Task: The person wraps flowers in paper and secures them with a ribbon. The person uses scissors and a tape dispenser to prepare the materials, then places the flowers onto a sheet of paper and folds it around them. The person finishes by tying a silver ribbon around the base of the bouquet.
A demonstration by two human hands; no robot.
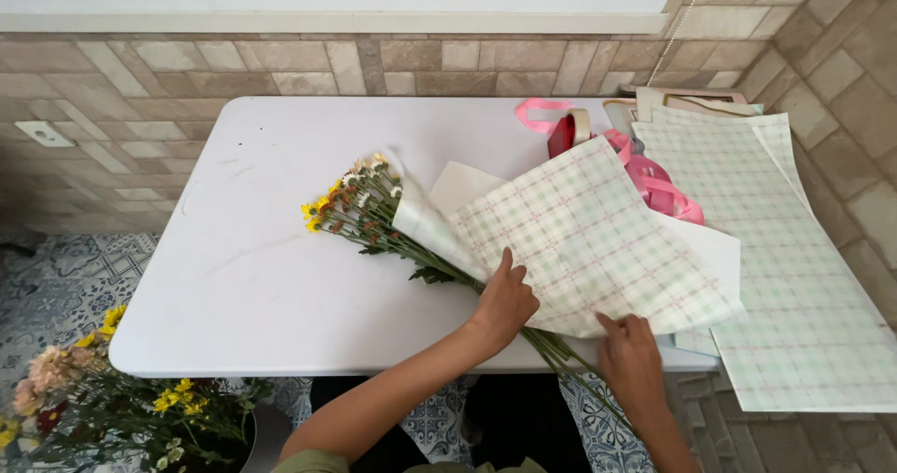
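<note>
Checked green-and-pink wrapping paper lies folded over a bunch of small yellow, white and rust flowers on the white table, right of the table's middle. The blooms point toward the far left, while the green stems run out under the paper and past the near table edge between the two hands. The left hand rests flat with fingers spread on the paper's left edge, pressing it down where the stems go under; it grips nothing. The right hand touches the paper's near corner with its fingertips, loosely open, pinching nothing that can be seen. Beneath the checked sheet lies a plain white sheet. Just beyond, pink ribbon lies coiled, with a red ribbon spool behind it. More checked sheets overhang the table's right end. On the patterned floor at the near left stands a bucket of loose flowers.
</note>
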